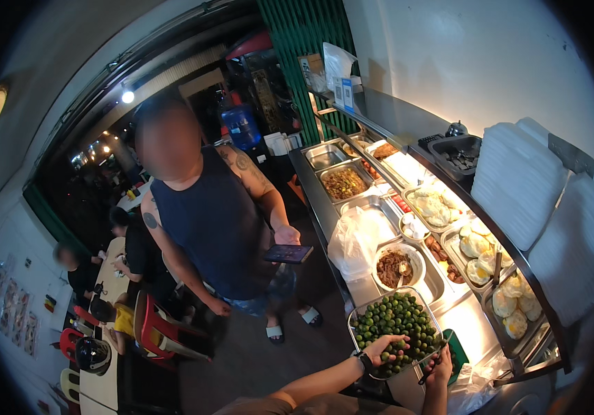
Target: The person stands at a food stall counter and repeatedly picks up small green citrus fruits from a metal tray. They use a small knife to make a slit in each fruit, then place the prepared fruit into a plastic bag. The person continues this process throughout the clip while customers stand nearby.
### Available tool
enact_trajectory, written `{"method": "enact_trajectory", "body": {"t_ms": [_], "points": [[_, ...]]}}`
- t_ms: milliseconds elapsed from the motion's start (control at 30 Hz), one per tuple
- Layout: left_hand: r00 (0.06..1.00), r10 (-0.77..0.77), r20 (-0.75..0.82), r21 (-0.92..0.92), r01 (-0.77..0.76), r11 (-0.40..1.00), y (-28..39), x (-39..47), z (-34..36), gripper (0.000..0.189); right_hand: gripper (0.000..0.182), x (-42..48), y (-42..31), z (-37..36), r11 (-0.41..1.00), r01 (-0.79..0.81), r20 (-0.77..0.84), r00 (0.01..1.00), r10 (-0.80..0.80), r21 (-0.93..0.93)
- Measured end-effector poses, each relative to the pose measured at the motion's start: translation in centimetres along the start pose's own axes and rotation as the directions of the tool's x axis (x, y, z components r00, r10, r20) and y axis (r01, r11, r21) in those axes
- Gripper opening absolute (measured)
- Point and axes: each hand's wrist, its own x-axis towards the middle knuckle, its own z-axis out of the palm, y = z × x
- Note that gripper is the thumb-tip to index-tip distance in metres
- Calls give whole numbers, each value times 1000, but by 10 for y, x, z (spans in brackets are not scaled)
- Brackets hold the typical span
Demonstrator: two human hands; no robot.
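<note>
A clear rectangular tray [351, 332] heaped with small green limes [395, 316] lies before me on the steel counter. My left hand [389, 350], with a dark band at its wrist, rests over the limes near the tray's close edge, fingers apart among them. Right beside that corner, my right hand [439, 365] grips a small dark-handled tool [423, 378], perhaps a knife; the fingers hide most of it. Partly behind this hand is a green plastic container [459, 353]. Beyond the tray, a white bowl of dark cooked food [393, 264] has a spoon in it.
Steel pans with fried eggs [476, 249] and other dishes stand under the lit glass shelf [395, 140]. Plastic bags [354, 244] hang at the counter's edge. A person [219, 207] with a phone [288, 253] stands across it. White foam containers [515, 171] are stacked right.
</note>
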Motion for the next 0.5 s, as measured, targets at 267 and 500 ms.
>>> {"method": "enact_trajectory", "body": {"t_ms": [267, 500], "points": [[984, 119, 131, 21, -122, 992, 21, -31, 33, 40, 21, 31, 0, -54, 995, 18, -88, 996, -9, 95], [918, 323, 230, 152, -362, 920, 33, -62, 63, 44, 43, -71, -29, 52, 936, 306, 323, 915, -241, -171]]}}
